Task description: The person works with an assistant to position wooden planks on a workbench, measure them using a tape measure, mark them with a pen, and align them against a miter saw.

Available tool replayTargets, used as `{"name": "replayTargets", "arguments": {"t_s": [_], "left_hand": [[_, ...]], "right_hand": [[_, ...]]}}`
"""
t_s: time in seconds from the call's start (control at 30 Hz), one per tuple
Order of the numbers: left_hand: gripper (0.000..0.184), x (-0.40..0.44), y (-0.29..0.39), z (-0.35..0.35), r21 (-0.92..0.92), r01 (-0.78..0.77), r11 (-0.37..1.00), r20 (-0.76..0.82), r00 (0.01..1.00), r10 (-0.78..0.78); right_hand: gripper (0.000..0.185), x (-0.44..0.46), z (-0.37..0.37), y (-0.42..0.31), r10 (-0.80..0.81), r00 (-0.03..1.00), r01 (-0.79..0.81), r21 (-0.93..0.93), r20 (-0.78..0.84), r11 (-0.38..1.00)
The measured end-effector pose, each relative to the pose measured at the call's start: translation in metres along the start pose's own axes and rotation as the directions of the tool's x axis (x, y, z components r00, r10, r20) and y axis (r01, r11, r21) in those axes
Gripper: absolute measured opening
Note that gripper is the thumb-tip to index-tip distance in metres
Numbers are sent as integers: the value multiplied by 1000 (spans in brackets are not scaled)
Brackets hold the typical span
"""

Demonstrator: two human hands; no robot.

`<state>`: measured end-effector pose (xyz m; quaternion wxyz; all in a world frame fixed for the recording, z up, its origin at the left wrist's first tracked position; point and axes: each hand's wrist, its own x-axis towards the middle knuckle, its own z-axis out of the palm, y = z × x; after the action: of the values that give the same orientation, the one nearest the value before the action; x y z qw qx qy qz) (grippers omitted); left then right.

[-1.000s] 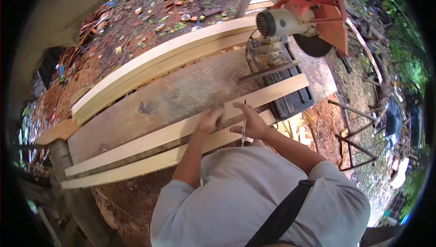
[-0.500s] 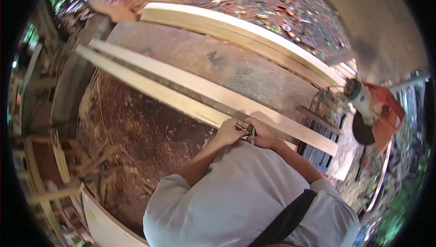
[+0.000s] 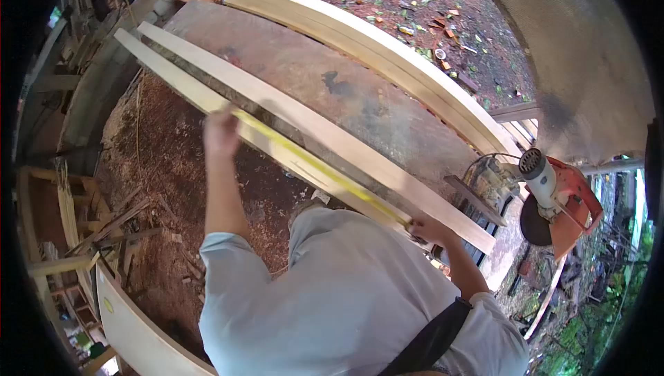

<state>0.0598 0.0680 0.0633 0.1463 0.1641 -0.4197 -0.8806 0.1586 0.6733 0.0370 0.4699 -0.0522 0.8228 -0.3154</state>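
A yellow tape measure (image 3: 318, 163) is stretched along the nearer wooden board (image 3: 188, 92), between my two hands. My left hand (image 3: 221, 134), slightly blurred, is closed at the tape's far-left end by the board's near edge. My right hand (image 3: 432, 231) is closed at the other end, close to my body, with a small dark part showing under the fingers. Whether that is the tape's case I cannot tell. A second pale board (image 3: 304, 123) lies roughly parallel, just beyond the first.
A red and grey cut-off saw (image 3: 560, 199) stands at the right end of the worktable (image 3: 277, 51). Stacked long planks (image 3: 373, 51) lie along the far edge. Sawdust covers the ground (image 3: 166, 161) at left, near wooden frames (image 3: 59, 217) and a curved panel (image 3: 142, 321).
My hands have moved apart from close together at my chest, left hand outward to the left, right hand slightly right. The yellow tape now stretches between them.
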Motion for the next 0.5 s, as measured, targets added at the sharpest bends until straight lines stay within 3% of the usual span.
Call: {"name": "replayTargets", "arguments": {"t_s": [0.03, 0.07, 0.1, 0.13, 0.2, 0.23, 0.27, 0.3, 0.33, 0.37, 0.43, 0.5], "left_hand": [[16, 24, 18, -24, -174, -52, 983, -183, 983, 19], [16, 53, 19, -70, -177, -100, 979, -283, 958, 47], [16, 73, 13, -103, -174, -150, 973, -382, 921, 73], [17, 59, 5, -67, 10, -61, 998, -503, 862, 58], [12, 23, -37, -8, 268, 103, 958, -330, 944, -10], [15, -17, -52, 34, 244, 231, 942, -137, 970, -202], [20, -26, -109, 25, 416, 302, 858, 92, 925, -370], [17, -61, -136, 55, 428, 288, 857, 241, 877, -415], [15, -96, -163, 85, 436, 270, 858, 385, 806, -449], [12, -124, -181, 101, 590, 322, 740, 317, 750, -580], [14, -154, -206, 111, 609, 270, 746, 288, 801, -525], [17, -141, -188, 104, 659, 267, 703, 220, 826, -519]], "right_hand": [[27, -13, -3, 28, 58, 997, -58, -8, 41, 998], [25, -31, -5, 41, 154, 986, -155, 21, 66, 988], [23, -46, -5, 51, 245, 965, -250, 46, 95, 967], [23, -56, 0, 66, 243, 966, -248, 43, 91, 968], [26, -65, 14, 90, 122, 987, -97, 222, -102, 970], [26, -63, 15, 87, 124, 987, -99, 222, -102, 970], [20, -61, 19, 78, 196, 974, -166, 236, -110, 957], [15, -59, 26, 65, 270, 956, -235, 249, -116, 940], [16, -52, 38, 54, 214, 963, -142, 363, -165, 921], [16, -48, 44, 39, 216, 962, -145, 363, -165, 921], [16, -43, 49, 10, 139, 968, -83, 255, -209, 963], [16, -45, 56, 7, 187, 959, -130, 254, -212, 958]]}}
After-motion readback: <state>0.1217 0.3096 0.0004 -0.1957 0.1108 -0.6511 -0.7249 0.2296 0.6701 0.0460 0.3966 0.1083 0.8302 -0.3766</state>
